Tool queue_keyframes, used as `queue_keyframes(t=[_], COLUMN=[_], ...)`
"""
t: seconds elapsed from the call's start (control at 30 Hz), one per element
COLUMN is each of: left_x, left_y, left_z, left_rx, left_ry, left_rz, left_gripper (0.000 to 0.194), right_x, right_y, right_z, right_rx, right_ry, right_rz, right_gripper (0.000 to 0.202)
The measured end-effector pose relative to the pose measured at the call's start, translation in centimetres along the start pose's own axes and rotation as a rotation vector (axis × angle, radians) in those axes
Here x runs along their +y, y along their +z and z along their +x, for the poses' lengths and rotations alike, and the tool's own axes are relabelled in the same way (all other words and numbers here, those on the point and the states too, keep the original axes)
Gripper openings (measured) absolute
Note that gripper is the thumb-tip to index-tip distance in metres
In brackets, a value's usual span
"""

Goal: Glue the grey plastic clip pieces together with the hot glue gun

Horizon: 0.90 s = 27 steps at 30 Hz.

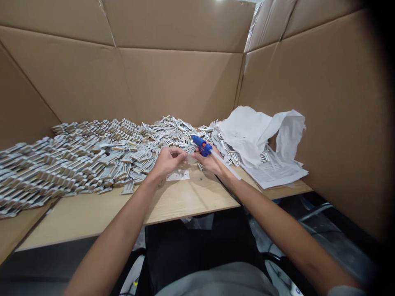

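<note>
Within my right hand (212, 163) sits a blue glue gun (200, 143), my fingers wrapped about it, its nozzle aimed ahead and to the left, a long pale glue stick (226, 167) running out of its back end above my wrist. Just left of that grip, my left hand (169, 160) has its fingers curled and the thumb near the forefinger; something pale (190, 159) seems to show between the fingertips of both hands, but it is too faint for me to say what it is or which hand has hold of it. I judge the step in hand to be fingertip work on something small, with the gun ready. The next move, as I read it, calls for steady fingertips and a nozzle angled clear of my skin. Just nearer to me than my left fingers, a printed card (178, 175) lies flat on the wooden board (188, 201). Beyond and left of my grip, small grey-and-white pieces (119, 159) lie heaped; to its right rest crumpled white sheets (243, 128).
</note>
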State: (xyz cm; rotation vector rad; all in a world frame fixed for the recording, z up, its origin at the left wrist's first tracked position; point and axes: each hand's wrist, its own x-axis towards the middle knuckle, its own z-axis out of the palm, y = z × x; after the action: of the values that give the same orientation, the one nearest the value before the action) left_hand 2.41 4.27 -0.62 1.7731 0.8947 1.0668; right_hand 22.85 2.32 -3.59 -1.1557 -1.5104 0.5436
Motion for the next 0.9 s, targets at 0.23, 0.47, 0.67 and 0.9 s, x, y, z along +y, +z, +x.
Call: queue_keyframes(t=[0.23, 0.47, 0.67, 0.9], left_x=[0.3, 0.6, 0.5, 0.0], left_y=[-0.9, 0.0, 0.3, 0.8], left_z=[0.4, 0.0, -0.2, -0.4], left_rx=[0.262, 0.173, 0.109, -0.026], left_ry=[-0.149, -0.220, -0.128, -0.040], left_rz=[-0.053, -0.130, -0.160, -0.263], left_gripper=[0.019, 0.022, 0.035, 0.039], right_x=[-1.0, -1.1, -2.0, -2.2], right_y=[-0.5, -0.4, -0.4, -0.3], right_z=[-0.3, 0.2, -0.2, -0.3], right_rx=[-0.195, -0.009, -0.011, 0.140], right_ry=[0.073, -0.017, 0.018, -0.043], right_rz=[0.035, 0.056, 0.030, 0.006], right_gripper=[0.036, 0.033, 0.026, 0.020])
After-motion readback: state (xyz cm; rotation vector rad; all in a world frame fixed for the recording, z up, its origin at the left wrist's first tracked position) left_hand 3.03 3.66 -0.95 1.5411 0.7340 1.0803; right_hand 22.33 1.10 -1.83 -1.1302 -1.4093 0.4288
